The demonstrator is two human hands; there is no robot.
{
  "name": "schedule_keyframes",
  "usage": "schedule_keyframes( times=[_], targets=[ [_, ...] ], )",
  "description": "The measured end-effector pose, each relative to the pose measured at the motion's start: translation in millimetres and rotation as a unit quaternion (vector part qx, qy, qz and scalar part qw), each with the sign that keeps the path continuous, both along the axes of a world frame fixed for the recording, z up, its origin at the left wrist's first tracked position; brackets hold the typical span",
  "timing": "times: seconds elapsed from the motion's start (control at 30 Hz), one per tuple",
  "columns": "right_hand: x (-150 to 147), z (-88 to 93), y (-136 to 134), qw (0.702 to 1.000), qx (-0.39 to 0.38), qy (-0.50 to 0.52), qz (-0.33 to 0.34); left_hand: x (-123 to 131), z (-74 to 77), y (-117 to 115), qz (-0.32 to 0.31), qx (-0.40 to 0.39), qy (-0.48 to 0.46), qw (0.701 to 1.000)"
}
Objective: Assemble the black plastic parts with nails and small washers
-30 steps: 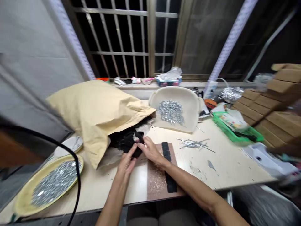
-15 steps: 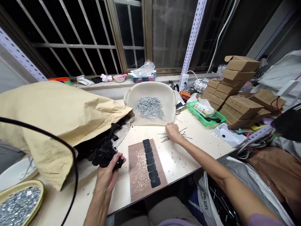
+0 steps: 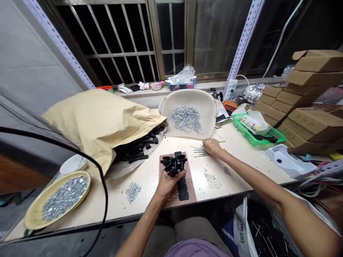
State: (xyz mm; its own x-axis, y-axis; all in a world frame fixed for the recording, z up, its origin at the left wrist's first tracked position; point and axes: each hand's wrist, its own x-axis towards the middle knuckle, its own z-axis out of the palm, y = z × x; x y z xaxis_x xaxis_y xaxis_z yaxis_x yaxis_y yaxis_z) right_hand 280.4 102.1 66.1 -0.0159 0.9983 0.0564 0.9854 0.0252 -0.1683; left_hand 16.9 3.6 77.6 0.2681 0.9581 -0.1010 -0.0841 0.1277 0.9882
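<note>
My left hand (image 3: 167, 182) is closed around a bunch of black plastic pieces (image 3: 174, 165), held upright over a brown board (image 3: 187, 182) that carries a row of black pads. My right hand (image 3: 212, 146) reaches out to the right and rests, fingers curled, on a small heap of loose metal nails (image 3: 199, 151) on the table. Whether it grips any of them I cannot make out. Behind it stands a cream tray (image 3: 209, 107) holding a pile of nails.
A tan paper sack (image 3: 99, 121) lies at left, spilling black pieces (image 3: 139, 148). A yellow plate of small metal parts (image 3: 57, 200) sits at front left beside a black cable (image 3: 103, 200). A green basket (image 3: 257, 134), white tray (image 3: 289, 162) and stacked cardboard boxes (image 3: 308, 92) fill the right.
My left hand has carried the black pieces from beside the sack to above the brown board. My right hand stays at the loose nails. The camera has swung left.
</note>
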Motion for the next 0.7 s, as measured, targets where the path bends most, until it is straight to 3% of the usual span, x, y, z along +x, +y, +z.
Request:
schedule_keyframes(
  times=[0.07, 0.13, 0.17, 0.2, 0.3, 0.33, 0.4, 0.5, 0.7],
  targets=[
    [-1, 12.9, -11, 0.999, 0.043, 0.029, -0.016, -1, -0.4, -1, 0.017, 0.011, 0.020, 1.000],
    [-7, 31.9, -28, 0.982, 0.129, 0.140, -0.016, 0, -0.8, -1, 0.035, 0.022, 0.031, 0.999],
    [-13, 42.7, -39, 0.956, 0.180, 0.231, -0.003, 3, -1.1, 0, 0.039, 0.030, 0.035, 0.998],
    [-21, 53.3, -50, 0.911, 0.229, 0.342, 0.021, 6, -1.4, 0, 0.042, 0.039, 0.037, 0.998],
    [-48, 76.9, -79, 0.772, 0.257, 0.574, 0.095, 17, -1.8, 2, 0.038, 0.046, 0.033, 0.998],
    [-56, 80.5, -86, 0.744, 0.249, 0.612, 0.106, 20, -1.8, 2, 0.033, 0.040, 0.028, 0.998],
    [-68, 80.9, -95, 0.715, 0.232, 0.649, 0.112, 25, -1.0, 2, 0.020, 0.028, 0.020, 0.999],
    [-74, 72.4, -99, 0.721, 0.217, 0.649, 0.109, 27, 1.3, 2, 0.011, 0.023, 0.018, 1.000],
    [-73, 60.4, -107, 0.803, 0.274, 0.520, 0.096, 22, 1.0, 2, 0.046, 0.015, 0.041, 0.998]
  ],
)
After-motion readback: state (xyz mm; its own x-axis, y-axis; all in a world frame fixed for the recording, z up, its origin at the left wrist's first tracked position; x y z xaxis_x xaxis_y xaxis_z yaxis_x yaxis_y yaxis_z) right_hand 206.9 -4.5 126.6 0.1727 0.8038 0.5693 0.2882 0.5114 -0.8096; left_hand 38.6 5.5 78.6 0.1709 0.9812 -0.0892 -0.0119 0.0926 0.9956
